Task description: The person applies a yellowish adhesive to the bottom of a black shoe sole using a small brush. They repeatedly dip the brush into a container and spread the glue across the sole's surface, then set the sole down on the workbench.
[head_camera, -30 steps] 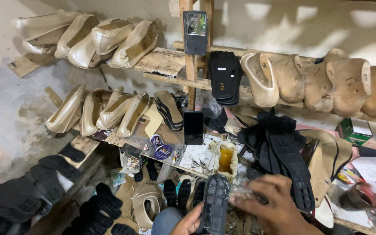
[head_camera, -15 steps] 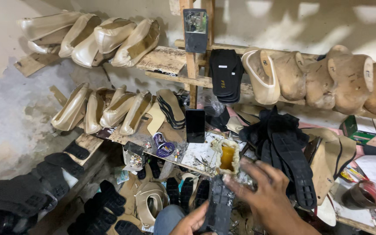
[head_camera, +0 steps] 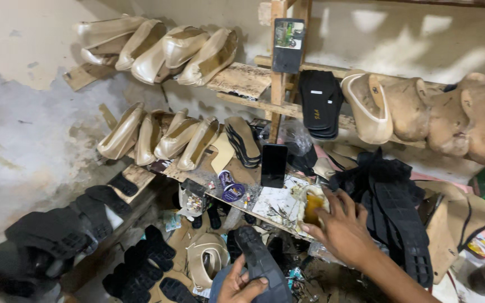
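Observation:
My left hand (head_camera: 241,283) grips a black rubber shoe sole (head_camera: 262,262) low in the frame, its treaded face up. My right hand (head_camera: 341,227) reaches forward over the cluttered wooden shelf (head_camera: 279,205), fingers spread. Its fingertips touch the rim of a glue-stained container of yellow adhesive (head_camera: 312,205). It holds nothing. A pile of black soles (head_camera: 397,207) lies just right of that hand.
Beige shoe uppers on lasts (head_camera: 158,47) lean on the upper and middle shelves. A dark phone (head_camera: 273,164) stands against a wooden post (head_camera: 279,84). Wooden lasts (head_camera: 456,115) sit at right. Black soles (head_camera: 57,235) are heaped at lower left.
My right hand has left the sole and moved forward up to the glue container. The left hand keeps the sole, now tilted more upright. The view has shifted slightly left.

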